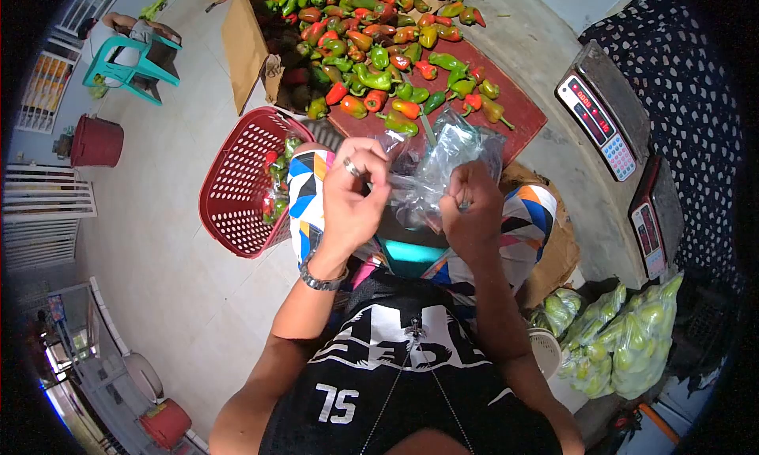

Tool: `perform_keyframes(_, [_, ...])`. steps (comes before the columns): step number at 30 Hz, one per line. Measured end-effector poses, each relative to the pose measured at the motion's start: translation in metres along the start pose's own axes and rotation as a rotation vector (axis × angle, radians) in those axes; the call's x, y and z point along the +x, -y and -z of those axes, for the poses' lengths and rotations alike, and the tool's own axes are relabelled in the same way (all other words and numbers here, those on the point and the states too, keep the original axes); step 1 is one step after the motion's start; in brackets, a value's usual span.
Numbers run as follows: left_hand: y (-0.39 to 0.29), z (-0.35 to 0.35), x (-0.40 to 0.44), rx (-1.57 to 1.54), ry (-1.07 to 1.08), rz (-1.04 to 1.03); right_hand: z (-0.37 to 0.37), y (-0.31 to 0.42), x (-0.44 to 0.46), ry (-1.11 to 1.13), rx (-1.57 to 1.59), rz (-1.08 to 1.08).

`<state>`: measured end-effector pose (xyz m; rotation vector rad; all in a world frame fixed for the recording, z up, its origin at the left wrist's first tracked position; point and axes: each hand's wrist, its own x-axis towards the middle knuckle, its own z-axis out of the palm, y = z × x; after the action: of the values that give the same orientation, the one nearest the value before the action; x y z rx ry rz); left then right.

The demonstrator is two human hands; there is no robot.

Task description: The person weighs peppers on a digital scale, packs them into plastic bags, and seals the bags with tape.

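Note:
Between my hands a clear plastic bag [458, 148] is stretched and crumpled, in front of a red board [518, 131]. My left hand [356, 190], with a ring and a wristwatch, pinches one side of the bag. On the other side, my right hand [473, 206] is closed on the plastic, its fingertips partly hidden. Many red and green peppers [378, 56] are spread over the board just beyond the bag. The bag looks see-through, with no pepper plainly inside it.
A red perforated basket [237, 190] holding bagged peppers stands left of my knee. Two digital scales [597, 127] rest at the right. Bags of green produce [624, 340] lie lower right. A cardboard flap [245, 48] edges the peppers. Someone sits on a green chair [130, 67].

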<state>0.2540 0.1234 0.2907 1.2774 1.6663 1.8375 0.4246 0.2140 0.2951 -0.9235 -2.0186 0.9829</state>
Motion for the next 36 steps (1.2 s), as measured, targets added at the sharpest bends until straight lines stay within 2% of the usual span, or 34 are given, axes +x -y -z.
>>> perform_keyframes(1, [-0.001, 0.007, -0.001, 0.047, 0.07, -0.079, 0.001, -0.004, 0.007, -0.002, 0.024, 0.145])
perform_keyframes(2, [-0.005, 0.011, 0.001, 0.222, 0.113, -0.144, 0.002, -0.008, 0.014, -0.002, 0.048, 0.292])
perform_keyframes(5, [-0.037, 0.019, 0.016, 0.701, 0.214, -0.284, 0.017, -0.005, 0.024, 0.136, -0.087, 0.396])
perform_keyframes(8, [-0.032, 0.022, 0.021, 0.884, 0.372, -0.245, 0.015, -0.008, 0.033, 0.089, -0.362, 0.512])
perform_keyframes(9, [-0.032, 0.026, 0.023, 0.937, 0.466, -0.228, 0.016, -0.007, 0.032, 0.151, -0.415, 0.43])
perform_keyframes(11, [-0.023, 0.03, 0.027, 1.043, 0.491, -0.198, 0.017, -0.004, 0.032, 0.269, -0.52, 0.27])
perform_keyframes(12, [-0.021, 0.031, 0.027, 1.094, 0.509, -0.174, 0.016, -0.006, 0.032, 0.315, -0.563, 0.261])
perform_keyframes(15, [-0.037, 0.024, 0.039, 1.114, 0.323, -0.249, 0.015, 0.0, 0.036, 0.351, -0.642, 0.263])
perform_keyframes(16, [-0.051, 0.022, 0.046, 1.088, 0.243, -0.267, 0.019, 0.026, 0.042, 0.297, -0.632, 0.282])
perform_keyframes(18, [-0.084, 0.026, 0.054, 0.83, -0.012, -0.491, 0.036, 0.08, 0.05, 0.131, -0.622, 0.41])
perform_keyframes(19, [-0.092, 0.025, 0.047, 0.798, -0.081, -0.517, 0.053, 0.111, 0.04, 0.025, -0.618, 0.509])
perform_keyframes(20, [-0.101, 0.024, 0.04, 0.764, -0.15, -0.544, 0.049, 0.112, 0.038, -0.002, -0.581, 0.553])
perform_keyframes(21, [-0.092, 0.028, 0.031, 0.779, -0.108, -0.544, 0.045, 0.112, 0.036, -0.028, -0.545, 0.598])
perform_keyframes(22, [-0.072, 0.025, 0.029, 0.804, 0.005, -0.426, 0.018, 0.077, 0.041, 0.021, -0.48, 0.591])
perform_keyframes(24, [-0.032, 0.018, 0.026, 0.874, 0.23, -0.184, -0.017, 0.009, 0.038, 0.404, -0.546, 0.21])
perform_keyframes(25, [-0.008, 0.021, 0.005, 0.859, 0.403, 0.072, -0.028, -0.021, 0.031, 0.734, -0.7, -0.058])
perform_keyframes(26, [0.004, 0.025, -0.008, 0.833, 0.57, 0.325, -0.027, -0.018, 0.027, 0.679, -0.693, -0.014])
perform_keyframes(28, [-0.006, 0.021, 0.002, 0.837, 0.328, 0.103, -0.026, -0.002, 0.014, 0.59, -0.669, 0.063])
perform_keyframes(29, [-0.019, 0.021, -0.009, 0.832, 0.235, 0.037, -0.02, 0.009, 0.014, 0.418, -0.503, 0.018])
perform_keyframes(30, [-0.026, 0.026, -0.002, 0.878, 0.111, -0.221, -0.016, 0.025, 0.021, 0.163, -0.51, 0.232])
perform_keyframes(31, [-0.049, 0.026, 0.005, 0.817, 0.004, -0.329, -0.006, 0.04, 0.025, -0.021, -0.439, 0.415])
perform_keyframes(33, [-0.043, 0.032, -0.01, 0.413, -0.012, -0.237, 0.0, 0.05, 0.016, -0.174, -0.353, 0.557])
perform_keyframes(34, [-0.043, 0.033, -0.015, 0.212, -0.032, -0.201, -0.004, 0.044, 0.014, -0.153, -0.348, 0.544])
perform_keyframes(36, [-0.033, 0.031, 0.003, 0.8, 0.071, -0.314, -0.022, 0.026, 0.028, 0.129, -0.39, 0.28])
